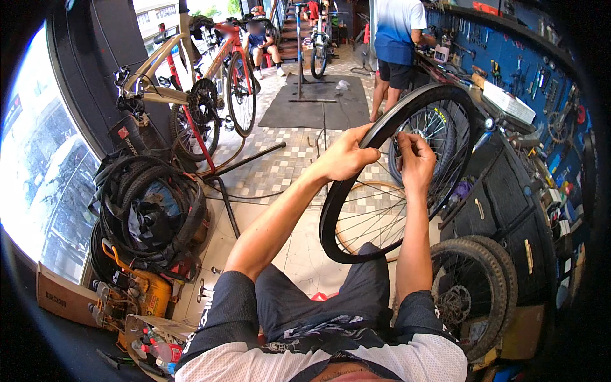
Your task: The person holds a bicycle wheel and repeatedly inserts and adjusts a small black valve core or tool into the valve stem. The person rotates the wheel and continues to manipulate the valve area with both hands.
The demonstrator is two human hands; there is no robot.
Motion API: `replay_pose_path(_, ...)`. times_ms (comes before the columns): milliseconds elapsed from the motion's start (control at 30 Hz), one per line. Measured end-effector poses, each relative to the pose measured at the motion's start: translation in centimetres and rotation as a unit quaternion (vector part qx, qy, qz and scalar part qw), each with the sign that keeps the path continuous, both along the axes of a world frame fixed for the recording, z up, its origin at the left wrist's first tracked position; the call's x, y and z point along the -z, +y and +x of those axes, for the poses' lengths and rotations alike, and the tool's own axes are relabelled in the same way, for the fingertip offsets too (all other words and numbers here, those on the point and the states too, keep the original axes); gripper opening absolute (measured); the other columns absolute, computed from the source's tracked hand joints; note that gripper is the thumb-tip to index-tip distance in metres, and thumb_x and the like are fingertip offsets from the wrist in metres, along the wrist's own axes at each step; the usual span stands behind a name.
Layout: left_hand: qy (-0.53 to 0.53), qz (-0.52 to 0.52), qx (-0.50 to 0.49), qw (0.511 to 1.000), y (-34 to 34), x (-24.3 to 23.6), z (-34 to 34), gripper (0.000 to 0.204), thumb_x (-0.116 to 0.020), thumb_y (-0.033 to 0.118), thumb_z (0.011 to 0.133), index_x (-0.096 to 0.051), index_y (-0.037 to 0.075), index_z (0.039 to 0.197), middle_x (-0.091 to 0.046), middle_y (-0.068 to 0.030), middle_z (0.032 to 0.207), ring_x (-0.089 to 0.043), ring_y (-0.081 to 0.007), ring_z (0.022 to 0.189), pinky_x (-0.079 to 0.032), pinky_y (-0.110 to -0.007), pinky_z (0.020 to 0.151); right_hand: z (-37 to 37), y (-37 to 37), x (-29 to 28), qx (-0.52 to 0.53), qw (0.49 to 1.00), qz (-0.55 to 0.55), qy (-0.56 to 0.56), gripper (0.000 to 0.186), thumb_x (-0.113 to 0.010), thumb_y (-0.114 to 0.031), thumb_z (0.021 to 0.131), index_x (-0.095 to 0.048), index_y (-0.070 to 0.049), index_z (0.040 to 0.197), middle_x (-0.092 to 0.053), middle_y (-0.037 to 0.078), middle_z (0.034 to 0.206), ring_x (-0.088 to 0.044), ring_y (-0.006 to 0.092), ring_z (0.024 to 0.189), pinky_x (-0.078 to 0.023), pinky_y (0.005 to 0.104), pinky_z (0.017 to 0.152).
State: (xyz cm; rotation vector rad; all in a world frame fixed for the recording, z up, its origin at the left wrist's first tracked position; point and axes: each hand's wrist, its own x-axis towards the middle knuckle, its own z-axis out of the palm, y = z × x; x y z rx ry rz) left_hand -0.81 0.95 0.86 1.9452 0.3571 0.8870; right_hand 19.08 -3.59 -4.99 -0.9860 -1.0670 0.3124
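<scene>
A black bicycle wheel (332, 215) with a deep rim and thin dark spokes stands tilted in front of me, its lower edge by my right knee. My left hand (349, 155) is closed round the tyre and rim on the upper left side, thumb across the rim. Inside the wheel, beside the rim's inner edge, my right hand (416, 159) has its fingers pinched together. A small dark thing shows at those fingertips, too small to make out. Behind the spokes is another wheel with a knobbly tyre (445, 143), partly hidden.
A bike frame (156, 67) and a red bike (237, 54) stand at the left, above a heap of tyres (130, 184) and a yellow machine (153, 293). Knobbly wheels (503, 270) lean beside black drawers (499, 197) at right. A person (399, 38) stands at the bench; another (261, 41) sits farther back.
</scene>
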Motion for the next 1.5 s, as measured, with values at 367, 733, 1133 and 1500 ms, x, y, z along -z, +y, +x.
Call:
replay_pose_path(367, -0.01, -0.004, 0.007, 1.0, -0.8, -0.9, -0.1, 0.032, -0.064, 0.01, 0.088, -0.066, -0.001, 0.118, -0.056, 0.0031, 0.082, -0.049, -0.0072, 0.072, -0.041, -0.027, 0.061, -0.7, -0.9, 0.7, -0.074, 0.99, 0.064, -0.098, 0.042, -0.073, -0.024, 0.104, -0.06, 0.001, 0.135, -0.073, 0.01, 0.116, -0.07, 0.0147, 0.105, -0.054, 0.0269, 0.092)
replay_pose_path(733, -0.008, 0.015, -0.018, 1.0, -0.2, -0.2, 0.0, 0.033, -0.065, 0.012, 0.086, -0.063, -0.003, 0.116, -0.055, -0.0002, 0.08, -0.05, -0.0094, 0.073, -0.043, -0.029, 0.062, 0.1, -0.1, -0.6, -0.057, 0.997, -0.038, -0.02, 0.036, -0.075, -0.038, 0.102, -0.072, -0.004, 0.09, -0.057, -0.006, 0.069, -0.046, 0.0027, 0.059, -0.034, 0.0228, 0.052)
replay_pose_path(1133, 0.024, 0.022, -0.042, 0.999, 0.5, 0.5, -1.2, 0.039, -0.071, 0.017, 0.093, -0.064, 0.005, 0.129, -0.053, 0.0055, 0.078, -0.048, -0.0066, 0.069, -0.037, -0.026, 0.059, -3.1, -3.9, -4.4, 0.136, 0.965, -0.068, -0.215, 0.038, -0.079, -0.03, 0.094, -0.066, 0.001, 0.077, -0.068, 0.016, 0.073, -0.065, 0.0305, 0.066, -0.049, 0.0423, 0.064)
replay_pose_path(1500, -0.046, -0.084, 0.07, 0.993, -0.2, 0.1, -2.0, 0.049, -0.057, 0.001, 0.091, -0.059, -0.006, 0.139, -0.069, -0.0161, 0.136, -0.063, -0.0229, 0.13, -0.044, -0.038, 0.114, 3.7, -2.5, -5.8, 0.003, 1.0, 0.013, 0.012, 0.024, -0.077, -0.023, 0.1, -0.073, -0.001, 0.11, -0.07, 0.001, 0.081, -0.06, 0.0064, 0.057, -0.049, 0.0234, 0.049)
